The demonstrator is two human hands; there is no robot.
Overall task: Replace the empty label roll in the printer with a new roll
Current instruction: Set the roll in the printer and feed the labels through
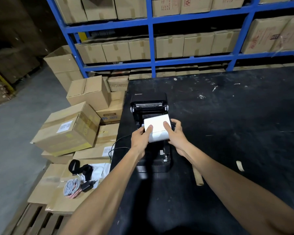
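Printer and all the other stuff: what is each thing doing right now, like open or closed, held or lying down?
Printer: lid open.
New label roll: held over the open printer.
Left hand: gripping the roll's left side.
Right hand: gripping the roll's right side.
Cardboard tube: bare, lying on the table.
Cables: coiled on boxes.

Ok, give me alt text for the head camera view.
Both hands, left hand and right hand, hold a white label roll over the open black printer on a dark table. Cardboard boxes and blue shelving stand behind.
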